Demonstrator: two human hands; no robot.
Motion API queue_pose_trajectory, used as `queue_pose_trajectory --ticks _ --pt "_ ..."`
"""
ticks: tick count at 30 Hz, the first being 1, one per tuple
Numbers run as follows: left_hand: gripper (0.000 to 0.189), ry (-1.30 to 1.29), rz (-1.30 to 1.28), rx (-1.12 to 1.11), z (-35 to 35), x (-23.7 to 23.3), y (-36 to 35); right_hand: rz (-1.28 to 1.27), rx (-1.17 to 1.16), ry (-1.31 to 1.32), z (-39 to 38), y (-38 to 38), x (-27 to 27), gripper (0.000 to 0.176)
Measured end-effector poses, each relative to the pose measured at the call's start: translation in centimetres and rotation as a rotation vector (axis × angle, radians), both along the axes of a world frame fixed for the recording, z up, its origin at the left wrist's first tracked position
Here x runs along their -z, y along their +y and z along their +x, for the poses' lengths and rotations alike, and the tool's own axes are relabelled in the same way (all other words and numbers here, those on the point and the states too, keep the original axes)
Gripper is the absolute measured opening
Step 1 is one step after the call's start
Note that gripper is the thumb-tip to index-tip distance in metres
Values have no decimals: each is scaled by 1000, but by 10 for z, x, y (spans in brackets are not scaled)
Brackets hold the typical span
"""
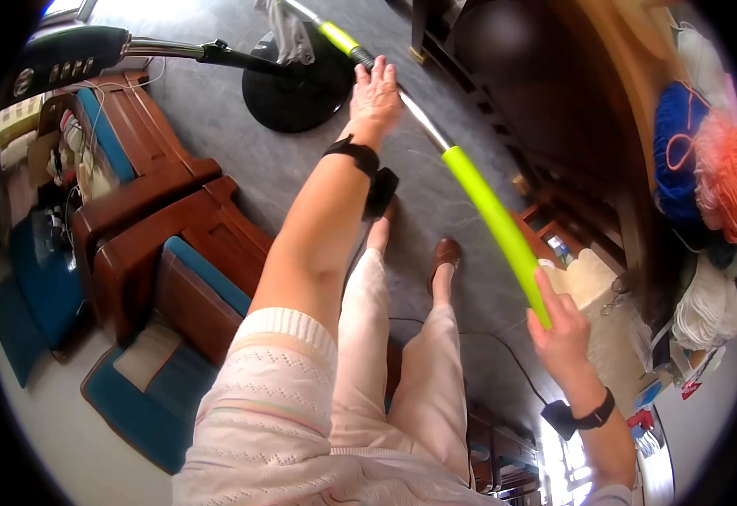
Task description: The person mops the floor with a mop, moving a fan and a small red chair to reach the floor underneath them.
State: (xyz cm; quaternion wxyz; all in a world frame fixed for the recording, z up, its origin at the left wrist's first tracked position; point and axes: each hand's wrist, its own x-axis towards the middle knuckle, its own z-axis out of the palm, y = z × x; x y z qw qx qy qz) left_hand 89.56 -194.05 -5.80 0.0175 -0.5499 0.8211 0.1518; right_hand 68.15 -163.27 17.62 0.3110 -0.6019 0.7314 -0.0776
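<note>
A mop with a lime-green and silver pole (488, 201) slants across the view. Its grey strand head (293, 38) hangs at the far end, over the round black base (271, 97) of a stand. My left hand (376, 99) is on the upper pole by the dark ribbed collar, its fingers laid over the shaft and the palm side hidden. Lower down, my right hand (562, 325) wraps round the green grip close to its end. Both wrists carry black straps with small boxes.
Wooden chairs with teal cushions (161, 384) stand on the left, one bearing clutter. A black-handled stand pole (174, 49) reaches across the upper left. Dark wooden furniture (545, 93) lines the right, beside blue yarn (676, 156) and orange yarn (723, 173). A cable (512, 358) runs near my legs.
</note>
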Motion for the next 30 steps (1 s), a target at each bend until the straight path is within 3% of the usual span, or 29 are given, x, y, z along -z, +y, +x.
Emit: queue_pose_trajectory --ticks 6,7,14,16,18,24,28,30 --pt "48 184 3 -63 -49 -37 44 113 -32 59 -34 20 -69 65" --pt "47 156 130 -101 -55 -52 55 139 -43 65 -39 27 -80 65" --pt "49 246 -97 48 -72 -84 156 277 -101 87 -57 105 -159 70" --pt "48 243 2 24 -77 -117 193 257 -141 138 -62 132 -184 68" --pt "46 306 73 33 -82 -136 232 284 -66 11 -67 163 -208 64" --pt "43 246 144 114 -93 -188 337 394 -74 98 -93 217 -292 62" --pt "44 176 315 157 -83 -207 361 463 -31 98 -101 221 -320 57" --pt "37 211 243 126 -74 -208 364 556 -3 42 -96 208 -329 57"
